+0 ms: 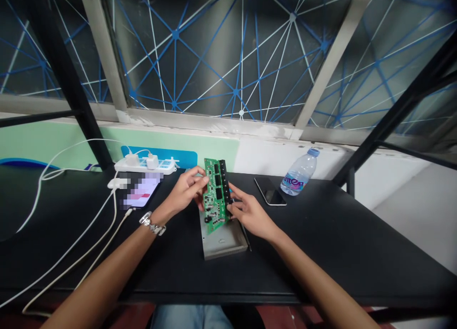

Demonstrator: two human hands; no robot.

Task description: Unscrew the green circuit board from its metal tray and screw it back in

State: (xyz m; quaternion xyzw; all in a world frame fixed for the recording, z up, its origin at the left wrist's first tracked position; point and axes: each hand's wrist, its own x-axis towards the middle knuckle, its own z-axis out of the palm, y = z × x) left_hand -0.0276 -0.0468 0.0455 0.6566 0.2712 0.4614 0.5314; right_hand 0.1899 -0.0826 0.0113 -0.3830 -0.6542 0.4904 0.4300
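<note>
Between both hands a green circuit board (211,195) is held tilted up, with black chips and a row of black connectors along its right edge. My left hand (186,188) pinches its left edge, thumb on the front face. On the opposite side, my right hand (248,210) grips the connector edge between thumb and fingers. Directly below is a grey metal case (223,243), lying on the black table, its far part hidden by the board. A thin dark rod (246,236), perhaps a screwdriver, lies along the case's right side, partly covered by my right hand.
A dark phone (270,192) and a water bottle (299,173) stand to the right on the table (321,253). Leftward are a lit phone (144,191), a white power strip (164,165) and several white cables (114,210). Black frame posts (67,76) rise at both sides.
</note>
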